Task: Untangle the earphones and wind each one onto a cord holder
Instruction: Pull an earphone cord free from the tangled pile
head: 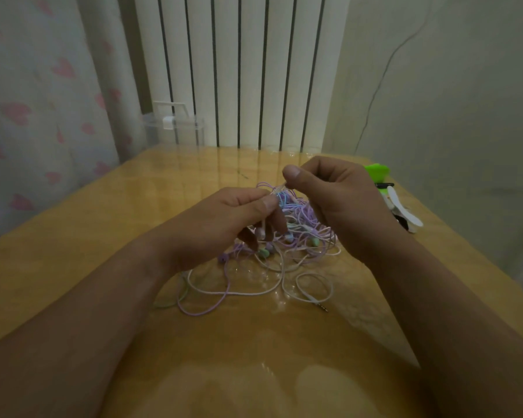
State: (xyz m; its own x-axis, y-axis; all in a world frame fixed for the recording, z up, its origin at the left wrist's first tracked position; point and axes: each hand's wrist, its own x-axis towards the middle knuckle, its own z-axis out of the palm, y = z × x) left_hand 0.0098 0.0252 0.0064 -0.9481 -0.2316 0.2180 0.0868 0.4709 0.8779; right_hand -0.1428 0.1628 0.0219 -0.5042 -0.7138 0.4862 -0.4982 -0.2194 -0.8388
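Tension seemed the aim: the left hand (pixel 224 218) pinched one pale strand (pixel 280 190) just over the tangled earphones (pixel 302 236), and the right hand (pixel 335 200), at its 1 o'clock, pinched the same strand, other fingers curled, probably to draw it straight and trace it out of the knot. Loose loops and a jack plug (pixel 322 306) trailed toward 5 o'clock on the table (pixel 103 236), cord holders (pixel 403 214) (white and green, untouched) lay at 2 o'clock, a clear box (pixel 175 128) at 11 o'clock, and crossing purple and blue cords stood in the way
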